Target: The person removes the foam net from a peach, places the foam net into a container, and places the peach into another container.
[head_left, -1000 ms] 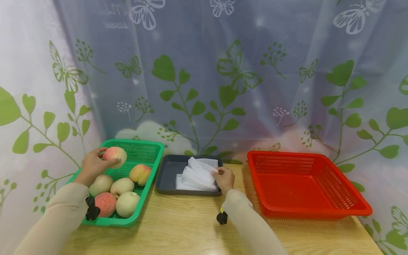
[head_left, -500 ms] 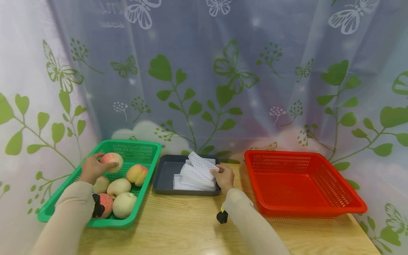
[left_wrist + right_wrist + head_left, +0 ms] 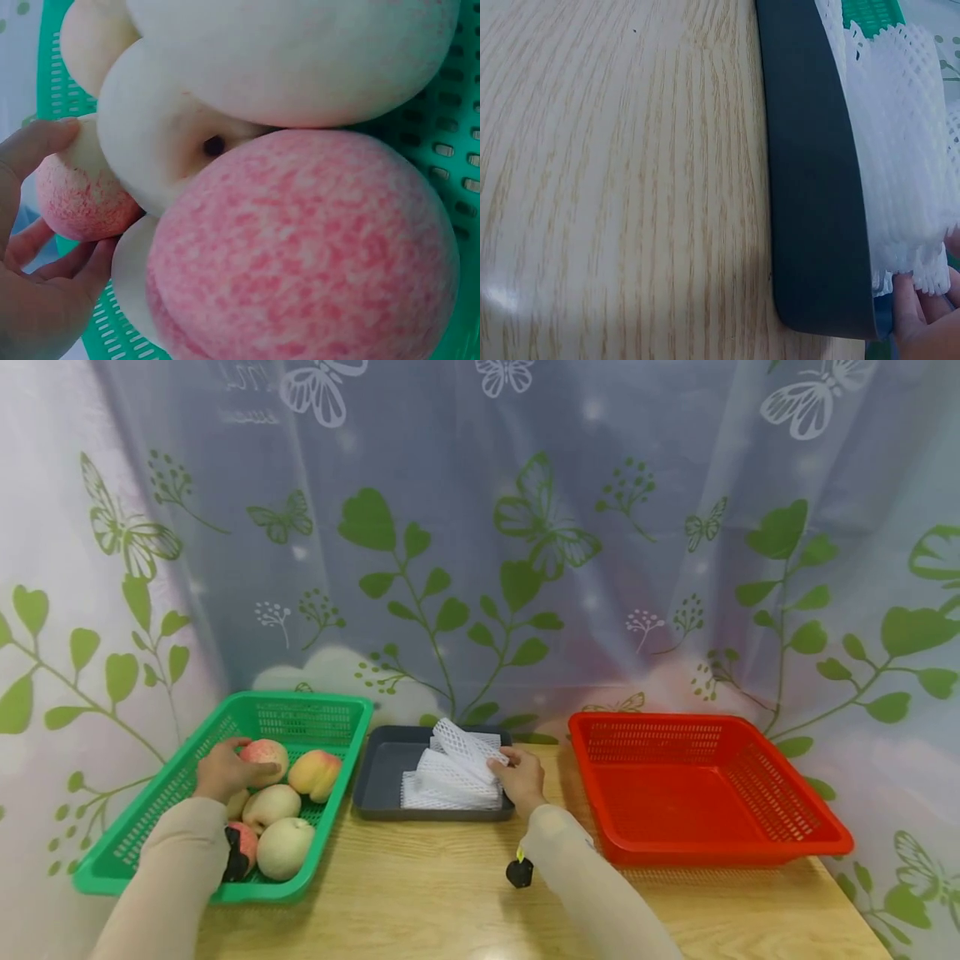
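Inside the green basket (image 3: 343, 810), my left hand (image 3: 222, 770) grips a pink-and-cream peach (image 3: 266, 757), low among the other peaches. In the left wrist view the thumb lies over the top of this peach (image 3: 82, 187) and the fingers curl beneath it. My right hand (image 3: 523, 779) pinches the near end of a white foam net sleeve (image 3: 463, 745), raised at a slant over the pile. Several more foam net sleeves (image 3: 450, 783) lie flat in the dark grey tray (image 3: 378, 777). The right wrist view shows fingertips (image 3: 906, 304) under the netting, just inside the tray's end.
Several peaches fill the basket's near part, among them a yellow-red one (image 3: 315, 775), a pale one (image 3: 285, 850) and a speckled pink one (image 3: 307, 247). A red basket (image 3: 693, 852) stands on the right of the wooden table (image 3: 405, 885). A patterned curtain (image 3: 465, 527) hangs behind.
My left hand has lowered the peach from above the green basket down among the others. My right hand has drawn one foam net sleeve out at a slant. The head view has shifted slightly.
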Available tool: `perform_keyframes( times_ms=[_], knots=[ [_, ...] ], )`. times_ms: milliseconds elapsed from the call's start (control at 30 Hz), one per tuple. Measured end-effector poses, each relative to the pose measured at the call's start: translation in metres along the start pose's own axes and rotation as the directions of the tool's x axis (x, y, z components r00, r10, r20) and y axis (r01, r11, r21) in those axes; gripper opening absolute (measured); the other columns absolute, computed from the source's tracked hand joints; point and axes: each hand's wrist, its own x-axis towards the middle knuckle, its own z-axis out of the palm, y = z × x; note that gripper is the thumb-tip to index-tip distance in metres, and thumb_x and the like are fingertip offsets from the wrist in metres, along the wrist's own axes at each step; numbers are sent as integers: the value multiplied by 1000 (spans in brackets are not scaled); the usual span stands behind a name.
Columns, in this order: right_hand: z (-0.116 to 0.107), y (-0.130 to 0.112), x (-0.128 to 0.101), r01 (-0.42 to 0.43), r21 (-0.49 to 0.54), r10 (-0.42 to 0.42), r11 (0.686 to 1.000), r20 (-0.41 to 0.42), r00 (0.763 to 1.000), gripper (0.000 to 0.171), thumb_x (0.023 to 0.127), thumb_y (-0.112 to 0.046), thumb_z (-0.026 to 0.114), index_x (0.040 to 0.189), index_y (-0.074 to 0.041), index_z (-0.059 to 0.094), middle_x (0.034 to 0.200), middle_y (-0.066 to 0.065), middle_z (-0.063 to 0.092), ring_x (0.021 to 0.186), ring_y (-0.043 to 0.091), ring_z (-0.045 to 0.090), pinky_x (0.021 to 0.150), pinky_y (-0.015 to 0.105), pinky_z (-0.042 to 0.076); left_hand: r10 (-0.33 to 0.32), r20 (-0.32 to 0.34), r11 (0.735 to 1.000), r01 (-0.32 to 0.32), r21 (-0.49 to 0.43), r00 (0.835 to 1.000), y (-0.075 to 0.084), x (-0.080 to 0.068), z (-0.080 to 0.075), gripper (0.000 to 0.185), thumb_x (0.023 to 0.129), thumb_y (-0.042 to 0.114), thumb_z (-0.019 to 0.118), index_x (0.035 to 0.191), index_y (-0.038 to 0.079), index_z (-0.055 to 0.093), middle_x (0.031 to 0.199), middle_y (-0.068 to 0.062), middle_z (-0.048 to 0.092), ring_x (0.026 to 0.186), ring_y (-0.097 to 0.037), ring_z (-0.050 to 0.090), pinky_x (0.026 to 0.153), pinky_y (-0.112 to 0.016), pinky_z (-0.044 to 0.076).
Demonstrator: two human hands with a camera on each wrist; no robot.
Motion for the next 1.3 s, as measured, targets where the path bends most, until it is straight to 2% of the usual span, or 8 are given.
perform_keyframes(
  times_ms=[167, 433, 600, 800, 967, 1133, 1300],
  knots=[
    [1, 2, -2, -13, -5, 13, 1000, 9, 1000, 36, 85, -15, 74, 118, -3, 67, 118, 18, 63, 109, 29, 57, 90, 42, 49, -1, 49, 1000, -1, 30, 999, 1, 2, 1, 80, 81, 34, 73, 132, -17, 38, 123, -43, 47, 112, -62, 39, 94, -66, 36],
    [2, 1, -1, -2, 13, 2, 1000, 18, 1000, 36, 85, -15, 73, 118, -2, 67, 121, 19, 62, 112, 31, 56, 92, 44, 49, 49, 88, 995, -56, 77, 995, -5, 3, 2, 72, 85, 32, 69, 128, -19, 42, 119, -42, 50, 106, -60, 46, 88, -62, 42],
    [4, 1, -1, -17, 14, 16, 1000, 35, 999, 37, 85, -16, 74, 119, -3, 66, 120, 18, 63, 107, 30, 59, 88, 42, 51, 50, 87, 997, -56, 59, 995, -9, 3, 8, 65, 84, 25, 70, 127, -18, 46, 116, -40, 53, 103, -57, 49, 85, -60, 44],
    [4, -1, -2, -16, 29, 15, 999, 51, 999, 38, 85, -15, 73, 121, -3, 66, 122, 19, 62, 110, 31, 58, 90, 42, 51, 53, 36, 997, -55, 63, 998, -12, 3, 10, 61, 83, 22, 70, 125, -17, 49, 116, -40, 54, 103, -58, 48, 87, -61, 43],
    [-2, -9, 0, 40, 4, -41, 999, 73, 997, 40, 86, -12, 72, 123, 2, 63, 125, 22, 60, 116, 34, 55, 95, 45, 48, 50, 55, 996, -54, 73, 997, -7, 4, 6, 61, 86, 23, 68, 127, -17, 48, 119, -40, 52, 105, -57, 48, 88, -61, 43],
    [-7, -12, 2, 123, -32, -119, 992, 108, 987, 42, 86, -11, 71, 123, 6, 61, 123, 22, 61, 111, 37, 57, 94, 46, 48, 48, 78, 995, -55, 89, 996, -2, 5, 1, 62, 87, 24, 67, 127, -18, 47, 121, -40, 51, 106, -57, 47, 89, -61, 43],
    [-12, -12, 6, 150, -30, -144, 988, 150, 978, 43, 88, -14, 70, 126, 4, 60, 126, 20, 60, 114, 36, 55, 95, 46, 48, 69, 106, 990, -81, 113, 992, 2, 6, -4, 63, 88, 26, 64, 127, -19, 45, 121, -42, 49, 107, -58, 48, 90, -62, 42]
  ],
)
